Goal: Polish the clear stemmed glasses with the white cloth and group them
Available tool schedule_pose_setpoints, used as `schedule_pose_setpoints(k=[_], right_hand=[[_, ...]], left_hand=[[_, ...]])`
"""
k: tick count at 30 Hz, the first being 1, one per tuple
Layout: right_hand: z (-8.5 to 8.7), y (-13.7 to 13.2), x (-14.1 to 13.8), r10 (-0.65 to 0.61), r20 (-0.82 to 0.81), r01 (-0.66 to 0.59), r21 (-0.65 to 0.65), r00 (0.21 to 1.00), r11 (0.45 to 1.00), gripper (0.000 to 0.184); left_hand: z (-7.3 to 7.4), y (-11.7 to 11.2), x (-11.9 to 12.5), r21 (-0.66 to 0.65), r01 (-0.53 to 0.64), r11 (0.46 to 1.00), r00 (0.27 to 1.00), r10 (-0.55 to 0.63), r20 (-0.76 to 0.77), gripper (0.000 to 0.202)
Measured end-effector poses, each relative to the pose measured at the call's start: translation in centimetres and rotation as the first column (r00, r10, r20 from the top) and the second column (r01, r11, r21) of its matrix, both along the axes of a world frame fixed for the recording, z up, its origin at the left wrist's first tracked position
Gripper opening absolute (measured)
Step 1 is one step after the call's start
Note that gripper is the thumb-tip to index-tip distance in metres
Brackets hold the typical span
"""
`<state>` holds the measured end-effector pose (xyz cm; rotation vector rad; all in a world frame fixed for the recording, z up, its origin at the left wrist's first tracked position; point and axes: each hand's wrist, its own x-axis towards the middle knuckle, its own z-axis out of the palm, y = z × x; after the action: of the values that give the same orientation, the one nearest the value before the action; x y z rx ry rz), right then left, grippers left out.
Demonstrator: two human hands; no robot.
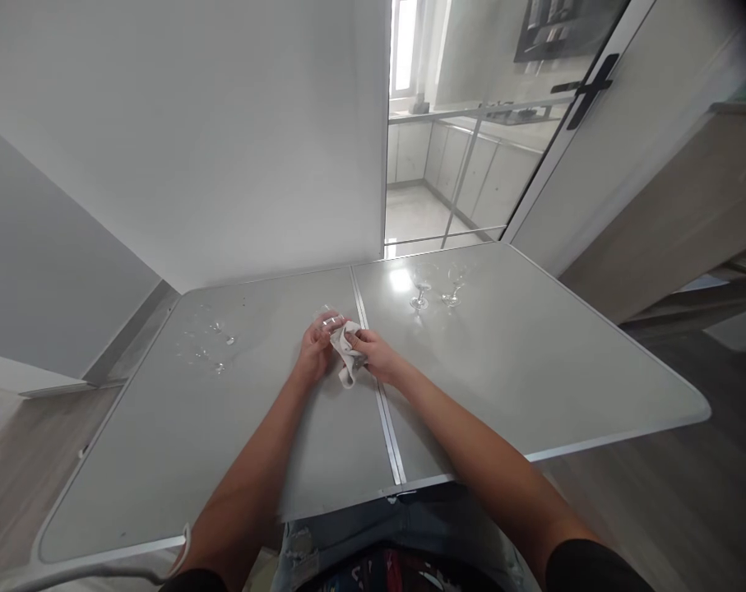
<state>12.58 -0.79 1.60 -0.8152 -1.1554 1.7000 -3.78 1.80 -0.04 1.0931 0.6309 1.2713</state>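
Note:
Over the middle of the table, my left hand (314, 345) is closed around a clear glass (328, 319), whose upper part shows above the fingers. A crumpled white cloth (346, 339) is pressed against the glass by my right hand (373, 353), and one end of it hangs down. The fingers of my right hand are pinched on the cloth. The cloth and my fingers hide the lower part of the glass, so its full shape cannot be made out.
Two stemmed glasses (419, 298) stand toward the back right of the folding table (502, 370). Several clear glasses (217, 364) are at the left. A metal seam (390, 436) crosses the tabletop. Behind are a white wall (255, 148) and a glass door (471, 156).

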Motion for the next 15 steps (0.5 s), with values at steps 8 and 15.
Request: schedule_pose_setpoints(k=[8,15], right_hand=[[-0.7,-0.1,-0.7,-0.432,0.463,0.199,0.47,0.774,0.86,0.019],[0.4,-0.2,-0.3,0.155,-0.145,-0.167,-0.077,0.977,0.983,0.046]], left_hand=[[-0.8,0.5,0.3,0.035,-0.126,0.991,0.988,0.129,-0.082,0.058],[0.3,-0.2,-0.4,-0.045,0.086,0.995,0.996,-0.085,0.016,0.073]])
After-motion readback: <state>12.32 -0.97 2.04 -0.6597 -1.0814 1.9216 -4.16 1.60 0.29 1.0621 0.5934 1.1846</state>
